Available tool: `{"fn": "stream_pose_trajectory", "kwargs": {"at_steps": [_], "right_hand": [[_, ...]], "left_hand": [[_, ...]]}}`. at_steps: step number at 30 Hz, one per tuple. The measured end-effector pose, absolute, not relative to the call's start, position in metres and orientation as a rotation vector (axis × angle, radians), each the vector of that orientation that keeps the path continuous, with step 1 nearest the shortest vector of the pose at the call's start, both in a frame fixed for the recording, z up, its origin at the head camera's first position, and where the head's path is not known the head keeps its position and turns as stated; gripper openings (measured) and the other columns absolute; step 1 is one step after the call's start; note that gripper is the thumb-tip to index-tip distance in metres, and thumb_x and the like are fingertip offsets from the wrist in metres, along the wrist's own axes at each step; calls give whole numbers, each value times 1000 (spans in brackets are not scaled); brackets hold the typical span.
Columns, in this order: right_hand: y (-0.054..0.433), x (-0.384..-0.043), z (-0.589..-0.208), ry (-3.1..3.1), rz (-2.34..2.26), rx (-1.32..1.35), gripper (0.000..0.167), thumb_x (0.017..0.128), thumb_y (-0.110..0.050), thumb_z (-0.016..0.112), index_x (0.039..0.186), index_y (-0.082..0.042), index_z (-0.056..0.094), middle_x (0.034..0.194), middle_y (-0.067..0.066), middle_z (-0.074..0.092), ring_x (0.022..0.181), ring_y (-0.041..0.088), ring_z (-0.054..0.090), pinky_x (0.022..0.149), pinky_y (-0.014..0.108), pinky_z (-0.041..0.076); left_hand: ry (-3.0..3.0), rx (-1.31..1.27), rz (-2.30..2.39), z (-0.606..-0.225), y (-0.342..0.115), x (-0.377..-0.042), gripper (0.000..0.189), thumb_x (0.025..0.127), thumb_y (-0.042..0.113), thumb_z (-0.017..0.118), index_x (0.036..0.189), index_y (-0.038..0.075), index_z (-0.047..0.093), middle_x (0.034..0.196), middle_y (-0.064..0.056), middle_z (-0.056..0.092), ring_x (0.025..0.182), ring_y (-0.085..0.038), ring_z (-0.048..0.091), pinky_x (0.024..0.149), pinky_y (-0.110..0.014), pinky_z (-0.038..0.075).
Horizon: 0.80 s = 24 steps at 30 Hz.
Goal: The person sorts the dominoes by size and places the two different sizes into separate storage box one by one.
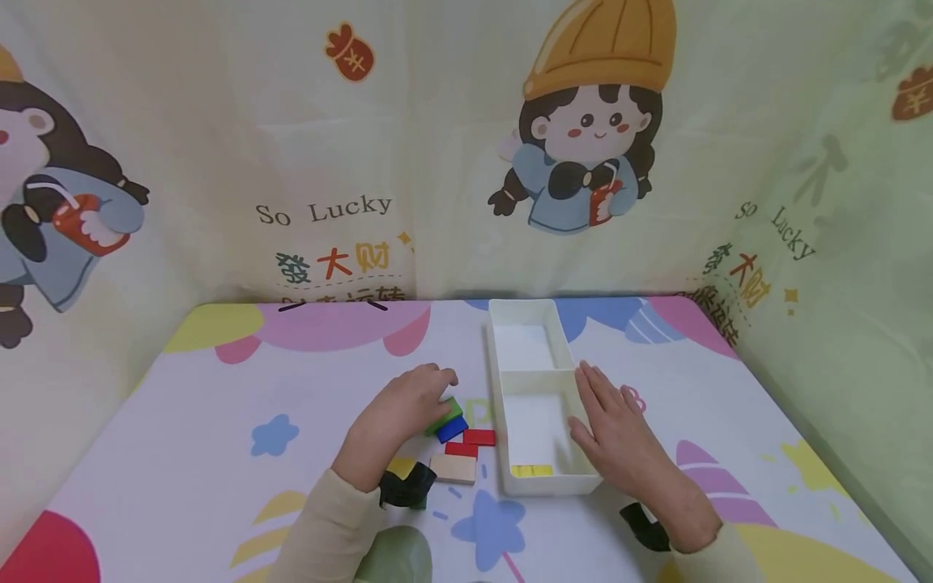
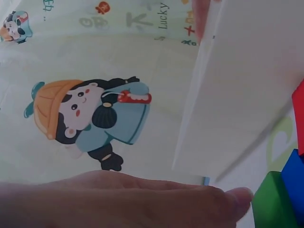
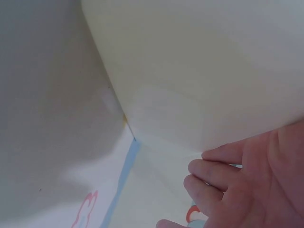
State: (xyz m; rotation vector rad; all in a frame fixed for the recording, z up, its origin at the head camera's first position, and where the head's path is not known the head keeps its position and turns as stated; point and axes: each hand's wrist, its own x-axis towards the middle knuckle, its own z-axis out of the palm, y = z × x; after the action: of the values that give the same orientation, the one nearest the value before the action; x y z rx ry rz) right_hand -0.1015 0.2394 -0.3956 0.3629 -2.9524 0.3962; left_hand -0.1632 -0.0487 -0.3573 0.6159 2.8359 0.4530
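My left hand (image 1: 411, 398) is over the blocks left of the white box, its thumb right beside a green block (image 1: 450, 411). A blue block (image 1: 453, 429) adjoins the green one. From the left wrist, the thumb tip is at the green block's edge; the other fingertips are hidden, so I cannot tell whether the hand grips it. My right hand (image 1: 619, 429) lies along the right side of the two-compartment white box (image 1: 550, 486), fingers straight. In the right wrist view those fingers (image 3: 209, 175) show beside the box wall. Yellow blocks (image 1: 532, 470) line the near compartment's front edge.
Two red blocks (image 1: 479, 438) and a beige block (image 1: 453, 469) lie between the left hand and the box. Another yellow block (image 1: 401, 465) is partly covered by the black wrist strap (image 1: 408, 486). A printed cloth (image 1: 452, 162) hangs behind the patterned table (image 1: 350, 372).
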Motion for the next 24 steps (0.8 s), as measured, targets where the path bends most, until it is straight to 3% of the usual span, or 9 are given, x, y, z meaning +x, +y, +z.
{"fn": "stream_pose_trajectory", "kwargs": {"at_steps": [10,24], "right_hand": [[238,-104,-395,-2959,377,370,67,100,-30,49,154,3,25,163,18,23,149,40,23,116,66,19],[238,-103,-393,-2970,370,355,68,101,-32,49,154,2,25,163,18,23,149,41,23,116,66,19]], "left_hand": [[2788,567,402,-366,-47,-165,33,89,16,74,120,10,66,103,-6,64,86,-18,54,75,-34,52],[2833,523,330,-373,-39,-164,33,81,16,82,108,9,64,90,-5,58,84,-16,55,76,-31,56]]}}
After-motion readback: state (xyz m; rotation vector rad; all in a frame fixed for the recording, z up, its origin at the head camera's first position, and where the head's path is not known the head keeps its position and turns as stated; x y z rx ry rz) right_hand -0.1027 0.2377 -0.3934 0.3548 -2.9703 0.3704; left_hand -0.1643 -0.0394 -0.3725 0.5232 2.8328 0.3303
